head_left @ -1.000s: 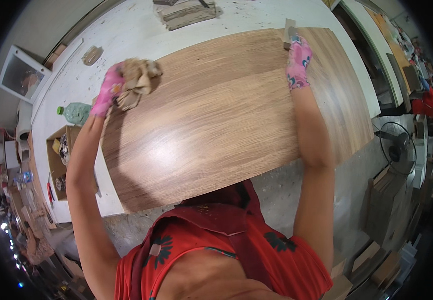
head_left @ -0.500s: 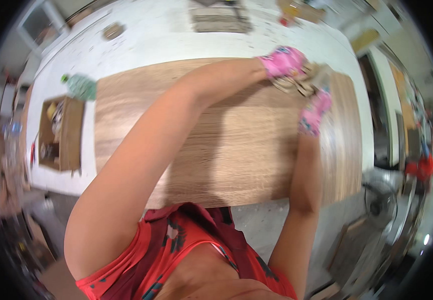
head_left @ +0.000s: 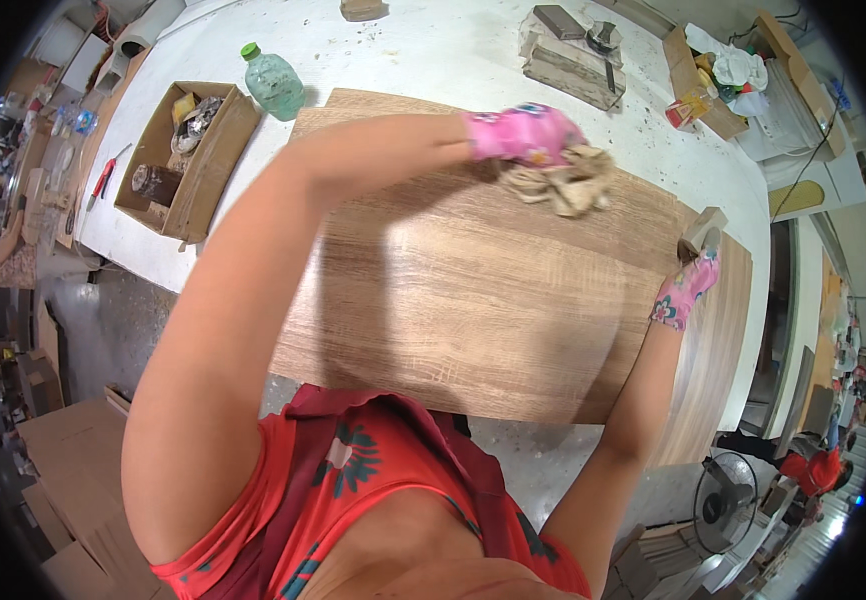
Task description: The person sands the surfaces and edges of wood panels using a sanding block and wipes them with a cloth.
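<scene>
A wood-grain board (head_left: 473,300) lies flat on a white table (head_left: 453,60). My left hand (head_left: 528,135), in a pink flowered glove, is closed on a crumpled beige rag (head_left: 565,185) at the board's far side. The rag hangs below the glove and rests on or just over the surface; its edge is slightly blurred. Toward the board's right end, my right hand (head_left: 688,285), gloved alike, grips a small pale block (head_left: 701,230). Part of that block is hidden by the fingers, and its exact kind cannot be made out.
A cardboard box (head_left: 215,170) of odds and ends stands at left, beside a red-handled tool (head_left: 105,178) and a green-capped bottle (head_left: 275,85). Stacked blocks (head_left: 568,70) sit at the back, another filled carton (head_left: 708,95) at back right. A fan (head_left: 725,503) stands right of me.
The view has turned, so the table appears rotated. My hands were close together; now they are apart, with the rag farther left and the block at the right.
</scene>
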